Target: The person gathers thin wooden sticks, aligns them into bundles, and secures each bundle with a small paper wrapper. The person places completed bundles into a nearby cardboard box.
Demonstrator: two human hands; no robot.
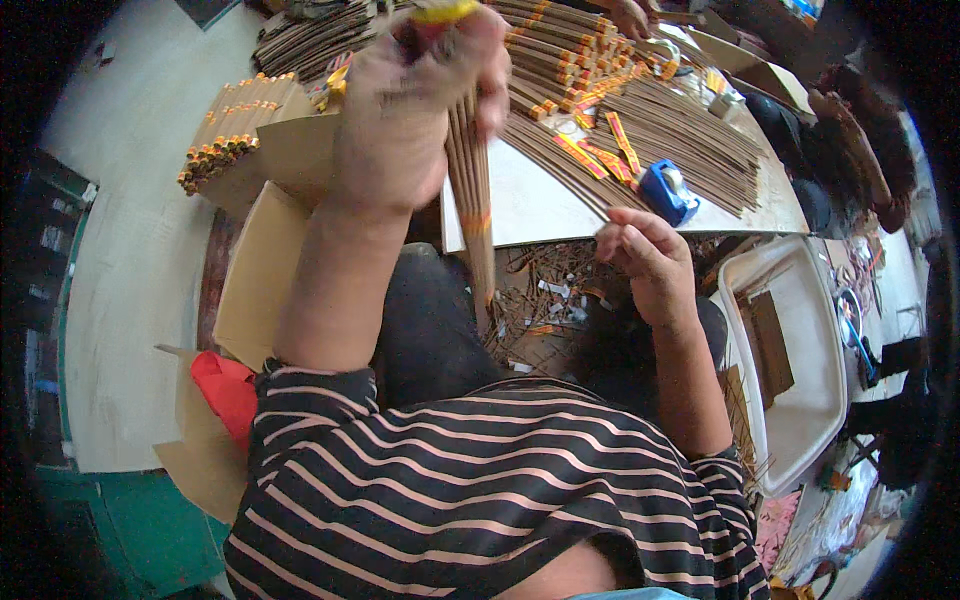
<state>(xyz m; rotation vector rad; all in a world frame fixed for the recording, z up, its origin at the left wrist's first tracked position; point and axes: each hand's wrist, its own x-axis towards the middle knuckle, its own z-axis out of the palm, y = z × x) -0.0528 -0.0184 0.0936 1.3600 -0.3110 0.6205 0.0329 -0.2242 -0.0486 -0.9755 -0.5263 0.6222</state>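
Observation:
My left hand (425, 110), smeared by motion, is raised over the table's near edge. It is closed around a bundle of brown incense sticks (470, 170) that hangs steeply down past the edge. An orange band circles the bundle low down, and something yellow shows above the fist. At the front edge, my right hand (650, 258) pinches the near end of a thin incense stick (585, 190) lying across the tabletop. Beside that hand stands a blue tape dispenser (668, 192). Red and yellow paper labels (603, 157) lie just beyond it.
Loose sticks (690, 140) cover the right of the white table (520, 215), with banded bundles (560, 50) piled behind. Banded bundles (235, 120) rest by an open cardboard box (270, 270) at left. A white plastic tub (830, 400) stands at right. Another person's hand (632, 15) shows at the far side.

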